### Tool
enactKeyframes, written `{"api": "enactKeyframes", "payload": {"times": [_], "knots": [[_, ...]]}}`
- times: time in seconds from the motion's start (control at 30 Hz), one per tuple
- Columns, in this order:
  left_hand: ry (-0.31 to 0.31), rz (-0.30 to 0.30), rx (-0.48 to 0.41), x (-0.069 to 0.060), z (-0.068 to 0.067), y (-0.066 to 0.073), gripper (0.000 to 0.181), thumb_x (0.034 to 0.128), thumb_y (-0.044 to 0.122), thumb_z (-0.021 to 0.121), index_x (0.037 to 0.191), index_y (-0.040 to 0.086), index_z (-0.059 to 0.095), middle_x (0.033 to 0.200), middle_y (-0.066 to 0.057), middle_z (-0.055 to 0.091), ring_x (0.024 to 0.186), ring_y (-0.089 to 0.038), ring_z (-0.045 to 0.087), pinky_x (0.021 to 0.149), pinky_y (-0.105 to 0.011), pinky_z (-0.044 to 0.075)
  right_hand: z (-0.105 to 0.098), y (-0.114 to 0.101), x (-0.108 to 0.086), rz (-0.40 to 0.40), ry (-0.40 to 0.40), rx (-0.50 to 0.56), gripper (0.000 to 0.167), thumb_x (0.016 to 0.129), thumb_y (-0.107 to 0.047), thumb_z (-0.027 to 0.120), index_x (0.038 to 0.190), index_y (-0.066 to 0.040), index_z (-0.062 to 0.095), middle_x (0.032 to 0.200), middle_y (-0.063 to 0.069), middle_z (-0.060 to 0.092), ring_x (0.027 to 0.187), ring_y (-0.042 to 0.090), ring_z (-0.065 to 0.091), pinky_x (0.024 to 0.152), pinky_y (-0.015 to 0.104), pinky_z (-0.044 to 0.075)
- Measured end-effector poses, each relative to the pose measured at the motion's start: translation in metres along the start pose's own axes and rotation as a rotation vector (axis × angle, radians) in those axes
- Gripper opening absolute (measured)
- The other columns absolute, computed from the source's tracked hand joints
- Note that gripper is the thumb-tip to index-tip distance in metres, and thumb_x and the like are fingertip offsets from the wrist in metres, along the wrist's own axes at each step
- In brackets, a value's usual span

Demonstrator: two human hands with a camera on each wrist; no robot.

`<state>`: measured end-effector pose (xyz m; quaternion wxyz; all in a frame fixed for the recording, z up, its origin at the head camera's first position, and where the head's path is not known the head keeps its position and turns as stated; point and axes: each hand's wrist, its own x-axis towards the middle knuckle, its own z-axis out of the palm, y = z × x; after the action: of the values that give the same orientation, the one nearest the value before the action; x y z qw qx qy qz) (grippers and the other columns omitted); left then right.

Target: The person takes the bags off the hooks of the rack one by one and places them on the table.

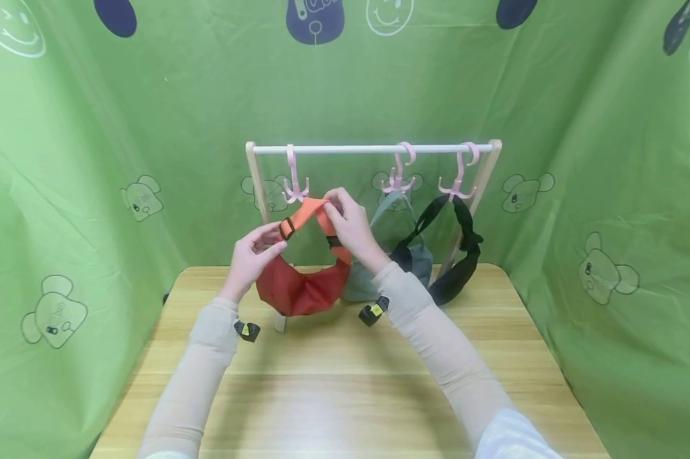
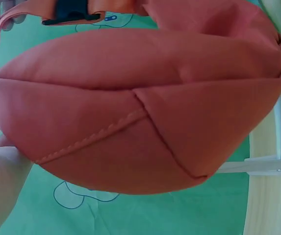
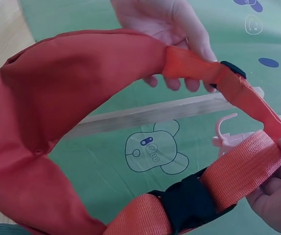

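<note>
A red waist bag (image 1: pixel 305 294) hangs in the air between both hands, its orange webbing strap (image 1: pixel 309 209) looped upward. My left hand (image 1: pixel 249 260) grips the strap's left side, by the black slider (image 1: pixel 287 228) and the bag's end. At the top of the loop, my right hand (image 1: pixel 351 224) pinches the strap between thumb and fingers. A black buckle (image 3: pixel 189 203) on the strap is fastened. Just behind the loop's top is a pink multi-prong hook (image 1: pixel 294 185); whether the strap touches it I cannot tell. The bag body (image 2: pixel 130 122) fills most of the left wrist view.
A white rail (image 1: pixel 345 150) on wooden posts carries several pink hooks. A grey-green bag (image 1: pixel 361 280) hangs from the middle hook (image 1: pixel 398 182), and a black bag (image 1: pixel 456 280) from the right one (image 1: pixel 458 182). Beneath lies a wooden table (image 1: pixel 322 395); green curtains surround it.
</note>
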<state>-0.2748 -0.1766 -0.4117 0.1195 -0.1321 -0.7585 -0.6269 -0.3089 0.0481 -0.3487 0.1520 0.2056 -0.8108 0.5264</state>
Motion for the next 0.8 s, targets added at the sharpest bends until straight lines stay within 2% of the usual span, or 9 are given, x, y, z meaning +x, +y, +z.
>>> {"api": "enactKeyframes", "payload": {"times": [0.17,0.27,0.4,0.5,0.67,0.8], "knots": [[0.032,0.015,-0.003,0.0,-0.003,0.009,0.044,0.0882,0.016,0.072,0.13,0.009,0.061,0.105,0.001,0.069,0.095,-0.001,0.064,0.089,-0.015,0.052,-0.002,0.005,-0.001,0.032,-0.031,-0.011,0.012,0.101,-0.018,0.052,0.108,-0.009,0.056,0.073,0.009,0.062,0.064,0.017,0.05,0.06,0.026,0.041],[0.05,0.016,-0.004,0.002,-0.005,0.011,0.043,0.0892,0.018,0.071,0.13,0.009,0.061,0.103,0.009,0.068,0.094,-0.001,0.064,0.087,-0.015,0.052,-0.003,0.009,-0.001,0.052,-0.065,0.001,0.012,0.101,-0.02,0.051,0.108,-0.01,0.054,0.068,0.008,0.059,0.061,0.016,0.052,0.058,0.027,0.041],[0.079,0.024,0.001,0.006,-0.007,0.014,0.041,0.0906,0.021,0.07,0.13,0.01,0.062,0.105,0.006,0.068,0.093,-0.001,0.066,0.084,-0.015,0.053,-0.003,0.014,-0.001,0.079,-0.103,0.017,0.013,0.102,-0.021,0.05,0.108,-0.011,0.053,0.065,0.007,0.056,0.061,0.016,0.054,0.059,0.027,0.041],[0.101,0.032,0.01,0.008,-0.009,0.021,0.04,0.0913,0.02,0.069,0.13,0.01,0.062,0.106,0.003,0.068,0.092,0.0,0.065,0.085,-0.014,0.052,-0.003,0.016,-0.002,0.081,-0.117,0.016,0.012,0.102,-0.021,0.051,0.108,-0.011,0.053,0.06,0.001,0.044,0.057,0.014,0.045,0.056,0.026,0.039],[0.117,0.044,-0.004,0.01,-0.01,0.03,0.04,0.0914,0.018,0.068,0.129,0.009,0.062,0.101,0.01,0.068,0.089,-0.001,0.066,0.083,-0.015,0.053,-0.002,0.019,-0.004,0.064,-0.129,0.012,0.011,0.101,-0.019,0.051,0.108,-0.01,0.053,0.059,-0.001,0.039,0.056,0.014,0.039,0.054,0.026,0.035],[0.134,0.07,-0.017,0.012,-0.011,0.036,0.038,0.0906,0.016,0.069,0.127,0.007,0.063,0.096,0.015,0.068,0.086,-0.001,0.066,0.079,-0.015,0.053,0.001,0.025,-0.007,0.047,-0.177,-0.013,0.011,0.102,-0.019,0.049,0.109,-0.01,0.051,0.059,-0.001,0.038,0.055,0.013,0.037,0.054,0.025,0.034]]}}
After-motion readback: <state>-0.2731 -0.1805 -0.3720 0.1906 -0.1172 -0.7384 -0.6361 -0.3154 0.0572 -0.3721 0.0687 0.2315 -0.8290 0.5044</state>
